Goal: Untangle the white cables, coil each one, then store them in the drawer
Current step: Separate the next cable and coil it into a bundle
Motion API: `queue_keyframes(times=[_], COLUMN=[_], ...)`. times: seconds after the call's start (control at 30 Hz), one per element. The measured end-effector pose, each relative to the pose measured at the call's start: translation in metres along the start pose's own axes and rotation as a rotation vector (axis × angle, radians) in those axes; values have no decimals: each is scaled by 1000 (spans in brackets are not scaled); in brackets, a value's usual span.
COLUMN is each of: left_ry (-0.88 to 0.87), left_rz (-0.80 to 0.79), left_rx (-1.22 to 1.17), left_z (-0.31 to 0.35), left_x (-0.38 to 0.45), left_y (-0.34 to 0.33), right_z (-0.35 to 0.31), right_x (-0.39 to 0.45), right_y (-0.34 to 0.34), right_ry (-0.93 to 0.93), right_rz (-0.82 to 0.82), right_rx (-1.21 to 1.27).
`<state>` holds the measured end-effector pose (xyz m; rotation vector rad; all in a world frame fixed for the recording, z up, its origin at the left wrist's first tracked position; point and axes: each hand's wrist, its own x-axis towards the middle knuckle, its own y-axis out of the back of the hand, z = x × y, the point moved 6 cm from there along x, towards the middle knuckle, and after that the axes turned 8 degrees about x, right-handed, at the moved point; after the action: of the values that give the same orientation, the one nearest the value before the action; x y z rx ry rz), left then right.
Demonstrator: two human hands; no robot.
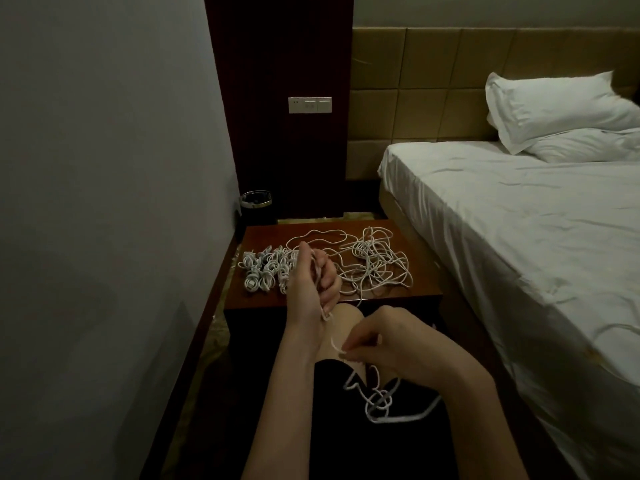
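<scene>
1. On a dark wooden nightstand [408, 299] beside a bed [519, 220], a row of coiled white cables [265, 271] lies at the left and a loose tangle of cables [374, 265] at the right.
2. The left hand [311, 282], raised over the nightstand, has its fingers curled around a small coil of cable.
3. The right hand [377, 337], lower down, pinches the same cable [381, 400], whose slack trails across the person's lap.

left hand [313, 282]: its curled fingers cover most of the white cable [377, 403] wound inside them
coiled cables [266, 270]: right end hidden behind the left hand; count too small to tell
drawer: front lost in shadow below the nightstand [304, 301]
pillow [557, 109]: cut by the right edge
bin [256, 206]: contents too dark
</scene>
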<state>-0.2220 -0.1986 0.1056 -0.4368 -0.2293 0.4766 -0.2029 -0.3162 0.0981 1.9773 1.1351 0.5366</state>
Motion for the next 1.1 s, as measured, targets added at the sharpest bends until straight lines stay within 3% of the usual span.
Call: queue_keyframes(times=[0.13, 0.37, 0.47, 0.63, 0.83, 1.0, 1.1], left_ry=[79, 218, 255, 343, 451, 398, 350], left_rz=[-104, -307, -340, -381, -462, -470, -505], left_rx=[192, 353, 473, 308, 67, 104, 253], left_z=[-17, -27, -32, -39, -45, -41, -43], left_x=[1, -11, -15, -16, -13, -13, -15], left_y=[-4, -23, -26, -23, -18, -17, -13], right_z=[-13, -11, -7, -2, 34, 29, 28], right_x=[-5, -8, -9, -10, -13, -13, -18], right_y=[10, 30, 33, 30, 32, 39, 48], right_ry=[45, 114, 123, 124, -135, -50, 3], right_rz=[55, 363, 408, 314, 314, 495, 641], right_rx=[116, 273, 282, 404, 232, 323, 426])
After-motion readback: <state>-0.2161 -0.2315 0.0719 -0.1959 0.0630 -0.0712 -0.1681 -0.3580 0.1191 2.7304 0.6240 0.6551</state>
